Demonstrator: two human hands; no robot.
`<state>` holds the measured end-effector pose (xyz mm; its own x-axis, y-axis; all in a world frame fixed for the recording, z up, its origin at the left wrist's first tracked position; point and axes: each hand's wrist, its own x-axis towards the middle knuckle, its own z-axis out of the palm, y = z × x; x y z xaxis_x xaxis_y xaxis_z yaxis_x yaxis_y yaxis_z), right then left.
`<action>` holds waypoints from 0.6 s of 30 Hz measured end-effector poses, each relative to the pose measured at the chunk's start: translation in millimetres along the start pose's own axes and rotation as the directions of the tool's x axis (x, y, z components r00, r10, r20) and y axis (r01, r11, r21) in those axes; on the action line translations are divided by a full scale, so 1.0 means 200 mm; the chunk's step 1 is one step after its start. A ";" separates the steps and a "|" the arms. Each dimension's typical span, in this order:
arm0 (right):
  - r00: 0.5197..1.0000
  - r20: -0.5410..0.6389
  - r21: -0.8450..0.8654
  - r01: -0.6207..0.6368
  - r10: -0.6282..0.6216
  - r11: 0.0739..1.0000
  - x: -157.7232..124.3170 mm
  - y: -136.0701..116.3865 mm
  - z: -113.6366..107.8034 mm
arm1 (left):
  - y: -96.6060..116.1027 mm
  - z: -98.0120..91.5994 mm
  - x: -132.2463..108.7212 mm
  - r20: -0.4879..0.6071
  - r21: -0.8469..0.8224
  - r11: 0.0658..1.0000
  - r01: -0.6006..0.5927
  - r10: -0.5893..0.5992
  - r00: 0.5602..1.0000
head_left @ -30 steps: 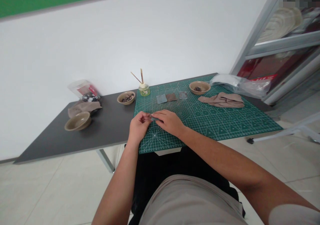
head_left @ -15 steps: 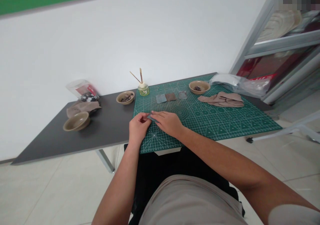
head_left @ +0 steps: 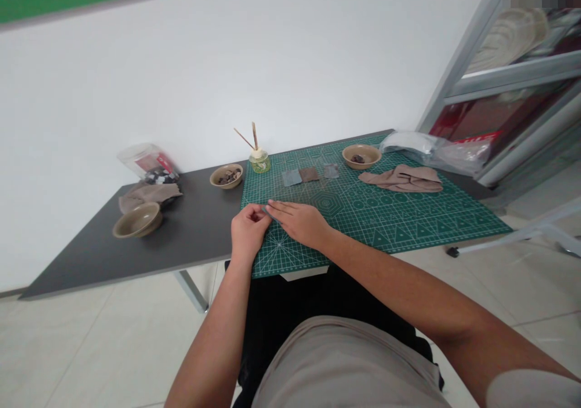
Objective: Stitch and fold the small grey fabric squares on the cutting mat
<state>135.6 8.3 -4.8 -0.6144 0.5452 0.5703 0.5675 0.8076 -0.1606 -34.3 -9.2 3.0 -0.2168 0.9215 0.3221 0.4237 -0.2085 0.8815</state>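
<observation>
My left hand [head_left: 248, 229] is closed in a pinch at the near left part of the green cutting mat [head_left: 354, 214]. Whatever its fingertips hold is too small and too covered to name. My right hand [head_left: 302, 221] reaches across from the right, fingers straight and close together, their tips against the left fingertips. It holds a small grey-blue sheet [head_left: 267, 212], which shows only as a sliver beneath the fingers. Beyond the hands, a light blue-grey square [head_left: 291, 177], a brown square [head_left: 309, 174] and a grey square [head_left: 331, 170] lie flat on the mat.
A bowl of small dark pieces [head_left: 226, 177] stands left of a reed diffuser [head_left: 259, 160]. Another bowl [head_left: 362, 156] and a brown cloth [head_left: 402, 179] are on the right, near plastic bags [head_left: 436, 151]. Far left are a third bowl [head_left: 137, 221], a cloth [head_left: 149, 197] and a clear container [head_left: 147, 160].
My right fingers have slid slightly left over the grey-blue sheet, so less of it shows. Both hands stay together at the same part of the mat. The view has shifted a little.
</observation>
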 end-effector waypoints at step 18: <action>0.991 0.051 0.043 -0.129 0.126 0.991 0.00 -0.03 -0.02 | 0.00 0.02 -0.01 -0.039 -0.184 0.982 0.040 -0.048 0.998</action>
<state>135.4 3.1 -0.4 -0.5648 0.6537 0.5036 0.6178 0.7396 -0.2671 -30.9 -10.3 2.0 -0.2711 0.9168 0.2931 0.2457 -0.2285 0.9420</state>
